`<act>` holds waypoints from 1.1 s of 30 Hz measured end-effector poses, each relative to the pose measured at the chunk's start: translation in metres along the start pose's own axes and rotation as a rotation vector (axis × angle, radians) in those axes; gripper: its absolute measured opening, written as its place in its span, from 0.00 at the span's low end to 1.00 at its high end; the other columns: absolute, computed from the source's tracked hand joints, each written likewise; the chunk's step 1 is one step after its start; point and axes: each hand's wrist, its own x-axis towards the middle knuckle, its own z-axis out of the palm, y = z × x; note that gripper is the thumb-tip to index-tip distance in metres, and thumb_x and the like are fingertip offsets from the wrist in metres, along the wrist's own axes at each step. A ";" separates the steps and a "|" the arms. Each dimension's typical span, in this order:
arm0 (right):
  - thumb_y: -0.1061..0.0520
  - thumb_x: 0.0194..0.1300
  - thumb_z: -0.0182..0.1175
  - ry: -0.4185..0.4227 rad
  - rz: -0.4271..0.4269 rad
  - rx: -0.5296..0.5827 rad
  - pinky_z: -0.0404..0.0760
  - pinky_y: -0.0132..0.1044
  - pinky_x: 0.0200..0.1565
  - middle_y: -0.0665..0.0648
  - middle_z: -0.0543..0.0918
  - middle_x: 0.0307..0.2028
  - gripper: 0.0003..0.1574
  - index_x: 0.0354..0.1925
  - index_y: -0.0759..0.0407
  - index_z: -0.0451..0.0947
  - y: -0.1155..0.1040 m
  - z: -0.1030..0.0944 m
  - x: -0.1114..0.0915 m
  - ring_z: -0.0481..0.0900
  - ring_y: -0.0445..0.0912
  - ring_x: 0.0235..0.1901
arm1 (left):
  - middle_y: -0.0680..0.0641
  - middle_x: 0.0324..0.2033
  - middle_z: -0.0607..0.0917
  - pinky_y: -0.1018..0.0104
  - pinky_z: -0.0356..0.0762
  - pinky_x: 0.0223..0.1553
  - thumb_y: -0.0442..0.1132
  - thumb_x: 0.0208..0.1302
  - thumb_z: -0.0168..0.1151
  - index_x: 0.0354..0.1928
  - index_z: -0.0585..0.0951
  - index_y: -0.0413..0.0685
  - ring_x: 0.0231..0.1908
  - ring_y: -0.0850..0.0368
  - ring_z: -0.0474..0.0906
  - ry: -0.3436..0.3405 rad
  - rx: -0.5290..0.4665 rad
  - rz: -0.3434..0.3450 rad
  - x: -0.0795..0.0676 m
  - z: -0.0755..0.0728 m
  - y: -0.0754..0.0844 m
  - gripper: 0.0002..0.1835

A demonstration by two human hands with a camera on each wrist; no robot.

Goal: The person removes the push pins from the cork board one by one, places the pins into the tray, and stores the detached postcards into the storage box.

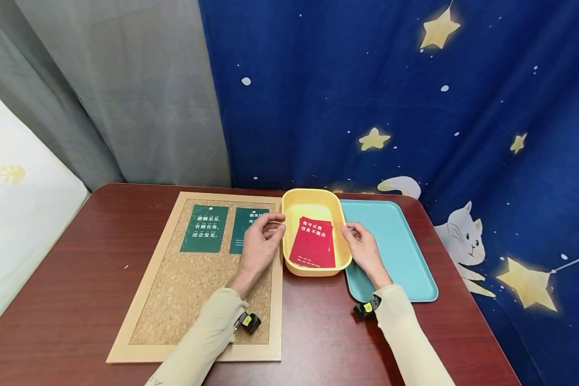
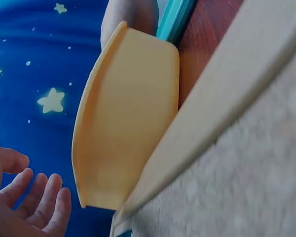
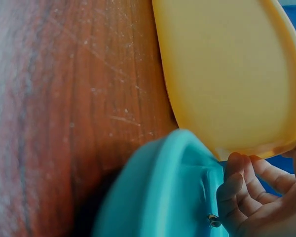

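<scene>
A yellow plastic bin [image 1: 313,273] stands on the table with a few red cards [image 1: 313,244] printed with white text inside. My right hand [image 1: 364,249] pinches its right rim, thumb on top and fingers curled against the outer wall; the right wrist view shows those fingers [image 3: 256,182] at the bin's side. By the bin's left rim, my left hand [image 1: 260,246] hovers over the corkboard [image 1: 198,300], holding nothing. In the left wrist view its loosely bent fingers [image 2: 42,197] are apart from the bin. Two green cards [image 1: 203,229] are on the corkboard, the right one partly behind my left hand.
A teal tray [image 1: 395,252] lies right of the bin, beneath my right hand. Something small and metallic [image 3: 213,220] shows in the tray in the right wrist view, its kind unclear. A blue curtain [image 1: 318,107] with stars hangs behind the brown table [image 1: 313,332].
</scene>
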 end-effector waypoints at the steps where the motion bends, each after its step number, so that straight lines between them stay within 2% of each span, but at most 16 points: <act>1: 0.43 0.74 0.54 0.000 -0.001 -0.001 0.79 0.35 0.42 0.63 0.84 0.44 0.23 0.56 0.55 0.78 0.000 0.000 0.000 0.82 0.53 0.42 | 0.51 0.48 0.85 0.63 0.83 0.51 0.40 0.67 0.63 0.51 0.82 0.54 0.47 0.59 0.84 0.005 0.016 0.001 0.000 -0.003 -0.001 0.11; 6: 0.42 0.73 0.54 0.001 -0.003 -0.010 0.78 0.35 0.41 0.62 0.83 0.44 0.24 0.57 0.55 0.77 -0.002 -0.002 -0.001 0.81 0.52 0.41 | 0.51 0.48 0.85 0.60 0.82 0.51 0.39 0.67 0.64 0.52 0.82 0.53 0.47 0.57 0.84 0.032 0.066 0.018 0.002 -0.016 -0.005 0.12; 12: 0.44 0.73 0.56 0.024 -0.027 -0.015 0.78 0.36 0.44 0.62 0.82 0.46 0.24 0.59 0.57 0.76 -0.009 -0.004 0.000 0.80 0.52 0.44 | 0.49 0.49 0.84 0.54 0.80 0.55 0.38 0.68 0.63 0.51 0.82 0.54 0.48 0.53 0.83 0.036 0.059 0.013 0.002 -0.028 -0.010 0.11; 17: 0.47 0.71 0.60 0.086 -0.064 -0.008 0.74 0.37 0.48 0.62 0.79 0.47 0.26 0.59 0.62 0.75 -0.018 -0.005 0.001 0.77 0.52 0.45 | 0.47 0.50 0.85 0.53 0.79 0.56 0.38 0.68 0.63 0.52 0.81 0.51 0.49 0.52 0.83 0.038 0.079 -0.004 0.002 -0.037 -0.015 0.12; 24: 0.49 0.67 0.64 0.156 -0.109 -0.010 0.72 0.30 0.42 0.60 0.79 0.45 0.24 0.55 0.63 0.77 -0.033 -0.004 0.003 0.77 0.50 0.44 | 0.43 0.50 0.86 0.51 0.76 0.56 0.39 0.66 0.64 0.53 0.82 0.48 0.50 0.50 0.82 0.078 0.153 -0.048 0.001 -0.050 -0.022 0.14; 28: 0.50 0.66 0.65 0.156 -0.131 0.001 0.72 0.30 0.41 0.59 0.80 0.43 0.22 0.53 0.61 0.79 -0.043 -0.002 0.004 0.77 0.50 0.43 | 0.41 0.50 0.85 0.49 0.75 0.56 0.38 0.65 0.64 0.54 0.82 0.47 0.51 0.48 0.81 0.082 0.198 -0.054 0.001 -0.059 -0.025 0.15; 33: 0.47 0.66 0.65 0.119 -0.159 0.010 0.74 0.34 0.44 0.59 0.81 0.43 0.24 0.54 0.58 0.78 -0.056 0.003 0.004 0.77 0.50 0.44 | 0.43 0.53 0.84 0.49 0.75 0.57 0.37 0.65 0.65 0.55 0.81 0.46 0.54 0.47 0.80 0.059 0.270 -0.081 0.001 -0.067 -0.030 0.17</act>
